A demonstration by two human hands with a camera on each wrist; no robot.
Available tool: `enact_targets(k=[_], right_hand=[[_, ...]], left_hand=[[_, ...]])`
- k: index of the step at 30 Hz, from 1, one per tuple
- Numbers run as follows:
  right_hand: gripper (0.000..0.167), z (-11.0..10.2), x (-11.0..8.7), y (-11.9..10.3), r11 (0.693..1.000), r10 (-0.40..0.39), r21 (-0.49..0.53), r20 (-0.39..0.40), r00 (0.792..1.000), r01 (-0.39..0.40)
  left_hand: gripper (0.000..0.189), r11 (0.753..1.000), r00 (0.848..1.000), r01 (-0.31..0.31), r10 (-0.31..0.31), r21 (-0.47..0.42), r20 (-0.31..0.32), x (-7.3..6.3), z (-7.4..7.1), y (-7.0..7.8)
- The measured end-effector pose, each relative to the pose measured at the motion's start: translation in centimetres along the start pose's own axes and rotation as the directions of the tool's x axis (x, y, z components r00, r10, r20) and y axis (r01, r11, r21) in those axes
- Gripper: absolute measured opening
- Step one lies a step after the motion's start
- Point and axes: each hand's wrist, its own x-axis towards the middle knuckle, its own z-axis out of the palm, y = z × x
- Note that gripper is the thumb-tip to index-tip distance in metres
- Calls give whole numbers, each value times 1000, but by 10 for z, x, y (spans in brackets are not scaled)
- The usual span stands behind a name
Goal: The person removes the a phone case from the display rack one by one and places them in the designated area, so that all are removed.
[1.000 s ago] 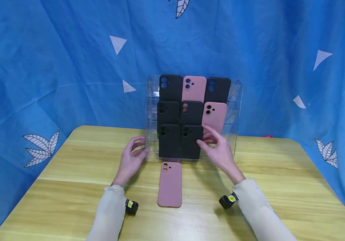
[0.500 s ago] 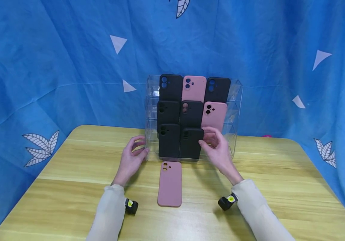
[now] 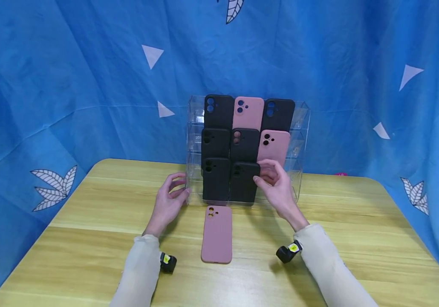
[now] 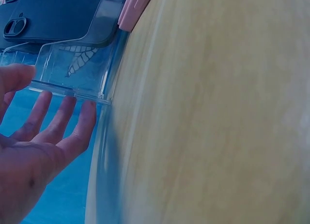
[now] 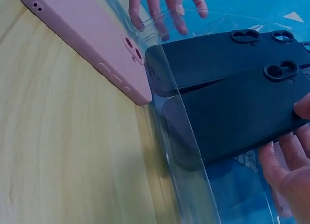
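Observation:
A clear tiered display rack (image 3: pixel 299 175) holds black and pink phone cases in rows. In the bottom row, my right hand (image 3: pixel 278 192) pinches the right edge of a black phone case (image 3: pixel 244 185), thumb on its face and fingers behind. The right wrist view shows that black case leaning out from its neighbour (image 5: pixel 208 64), its lower end behind the clear front lip. My left hand (image 3: pixel 168 204) touches the rack's left side with relaxed, slightly bent fingers; the left wrist view shows the fingertips (image 4: pixel 87 108) against the panel. A pink phone case (image 3: pixel 217 236) lies flat before the rack.
The rack stands toward the back of a wooden table (image 3: pixel 89 251), with a blue patterned curtain (image 3: pixel 100 76) behind. Higher rows hold more cases, among them a pink case (image 3: pixel 275 147) just beyond my right hand. Small black wrist cameras sit on both sleeves.
The top of the bottom-row black case has tipped forward and down slightly, with my right hand following at its edge. My left hand stays against the rack; the flat pink case has not moved.

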Motion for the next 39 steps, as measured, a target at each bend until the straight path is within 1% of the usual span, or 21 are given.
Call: enact_targets(k=[3, 7, 13, 18, 23, 29, 39], right_hand=[[42, 0, 1, -1, 1000, -3, -6, 5, 1000, 3], [42, 1, 3, -5, 1000, -16, 0, -8, 1000, 16], [41, 1, 6, -12, 998, -47, 41, -38, 998, 48], [43, 0, 6, -17, 997, -47, 54, -39, 998, 49], [45, -2, 4, -21, 999, -16, 50, -23, 1000, 18], [47, -6, -2, -21, 999, 34, 25, 17, 999, -34], [48, -16, -15, -17, 991, 128, 24, 105, 986, -131]], left_hand=[[45, 1000, 1000, -6, 6, 3, 1, 0, -1, 0], [45, 1000, 1000, -6, 6, 8, 4, 0, -1, -1], [44, 1000, 1000, -5, 5, 0, 10, 0, -2, 0], [43, 1000, 1000, -7, 7, -3, 8, 0, -2, 1], [45, 1000, 1000, 9, -9, -4, 11, 0, -2, 1], [45, 1000, 1000, 17, -17, 0, 13, 0, -1, 1], [45, 999, 999, 37, -36, -19, 24, 1, -2, 1]])
